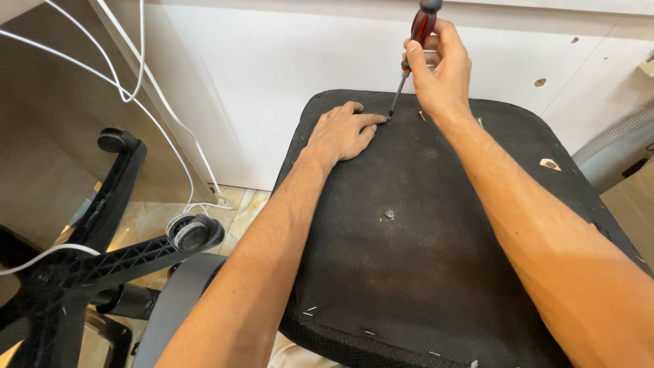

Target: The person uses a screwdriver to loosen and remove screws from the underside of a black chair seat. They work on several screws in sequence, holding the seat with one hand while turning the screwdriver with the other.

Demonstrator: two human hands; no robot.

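An upturned chair seat (436, 272), covered in black fabric stapled along the edges, fills the middle of the view. My right hand (439, 68) grips a screwdriver (415, 41) with a red and black handle, its tip down on the seat near the far edge. My left hand (340, 133) lies flat on the fabric, fingertips right beside the screwdriver tip. A metal bolt (390, 213) sits in the seat's centre. A loose screw (422, 116) lies just right of the tip.
A black star-shaped chair base (102, 259) with casters lies at the left on a tiled floor. White cables (146, 116) hang along the white wall (272, 68). A grey ribbed hose (613, 133) runs at the right.
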